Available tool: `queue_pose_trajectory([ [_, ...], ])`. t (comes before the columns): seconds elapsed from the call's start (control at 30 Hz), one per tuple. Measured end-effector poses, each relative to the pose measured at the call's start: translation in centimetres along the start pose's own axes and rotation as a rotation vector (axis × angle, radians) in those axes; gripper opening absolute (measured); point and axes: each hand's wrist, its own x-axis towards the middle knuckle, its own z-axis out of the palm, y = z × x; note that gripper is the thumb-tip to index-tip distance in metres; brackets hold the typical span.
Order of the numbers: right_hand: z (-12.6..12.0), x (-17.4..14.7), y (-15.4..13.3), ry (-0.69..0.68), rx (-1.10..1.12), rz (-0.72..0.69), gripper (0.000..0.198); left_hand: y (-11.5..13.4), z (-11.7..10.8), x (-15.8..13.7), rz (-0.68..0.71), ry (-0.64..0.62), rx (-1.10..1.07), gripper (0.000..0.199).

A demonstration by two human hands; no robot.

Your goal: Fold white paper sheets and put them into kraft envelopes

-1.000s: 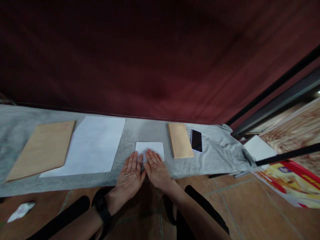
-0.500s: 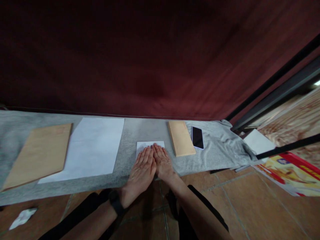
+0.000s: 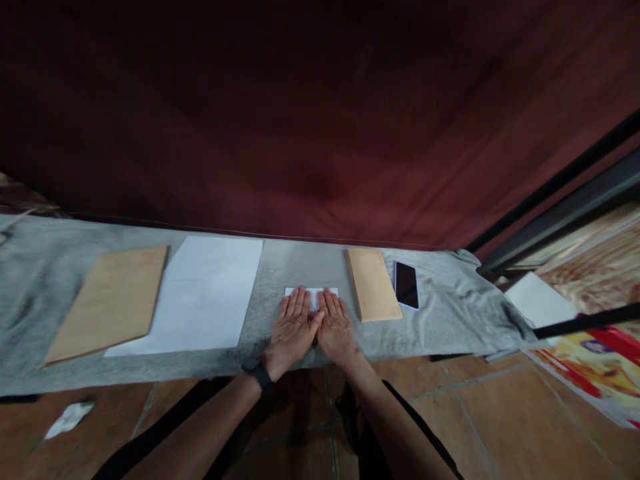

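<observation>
A small piece of white paper [image 3: 314, 297], perhaps folded, lies on the grey cloth [image 3: 300, 260] in front of me, mostly covered by my hands. My left hand [image 3: 293, 331], with a dark band at the wrist, rests palm down on its left part, fingers stretched out. Flat on the right part lies my right hand [image 3: 336, 332], fingers also straight. The thumbs meet in the middle, and a strip of paper shows between the fingertips. Just right of my right hand is a stack of tan envelopes [image 3: 375, 287].
A dark phone [image 3: 407, 287] lies beyond the envelopes. To the left, large white sheets [image 3: 210, 293] sit partly under a big brown envelope stack [image 3: 113, 293]. A dark red curtain [image 3: 310, 133] hangs behind. A crumpled tissue [image 3: 69, 419] and a colourful box [image 3: 595, 363] are on the tiled floor.
My hands have moved apart at the fingertips, from lying together to side by side on the paper. The view has shifted slightly, so everything on the cloth appears further right.
</observation>
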Motion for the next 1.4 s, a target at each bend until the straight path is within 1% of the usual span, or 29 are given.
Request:
queue_pose_trajectory([
  [0.2, 1.0, -0.1, 0.5, 0.120, -0.026, 0.021, 0.053, -0.6, 0.5, -0.2, -0.071, 0.094, 0.036, 0.073],
  [0.37, 1.4, -0.2, 0.5, 0.143, -0.034, 0.046, 0.053, -0.9, 0.5, -0.3, -0.082, 0.125, 0.058, 0.074],
  [0.53, 1.4, -0.3, 0.6, 0.172, -0.007, 0.082, 0.060, -0.9, -0.1, -0.4, -0.104, 0.125, 0.057, 0.070],
  [0.63, 1.4, -0.2, 0.7, 0.146, 0.001, 0.100, 0.064, -0.9, -0.4, -0.5, -0.118, 0.116, 0.051, 0.070],
  [0.73, 1.3, -0.3, 0.7, 0.132, -0.002, 0.107, 0.065, -0.9, -0.5, -0.5, -0.120, 0.112, 0.062, 0.068],
  [0.9, 1.1, -0.5, 1.0, 0.192, 0.036, 0.106, 0.066, -0.8, -0.8, -0.5, -0.128, 0.094, 0.089, 0.069],
  [1.0, 0.4, -0.8, 1.0, 0.163, 0.040, 0.109, 0.063, -0.7, -1.1, -0.5, -0.124, 0.074, 0.086, 0.066],
  [1.07, -0.3, -1.2, 0.7, 0.115, 0.036, 0.068, 0.059, -0.7, -1.2, -0.5, -0.122, 0.056, 0.081, 0.064],
  [1.2, -1.2, -2.4, -0.4, 0.029, 0.060, -0.066, 0.053, -0.7, -1.3, -0.4, -0.123, 0.031, 0.070, 0.059],
  [1.3, -1.4, -3.3, -0.6, 0.008, 0.078, -0.149, 0.052, -0.8, -1.3, -0.4, -0.120, 0.021, 0.069, 0.059],
  [1.4, -1.6, -3.8, -0.2, 0.001, 0.087, -0.190, 0.055, -1.3, -1.4, -0.3, -0.117, -0.006, 0.059, 0.057],
])
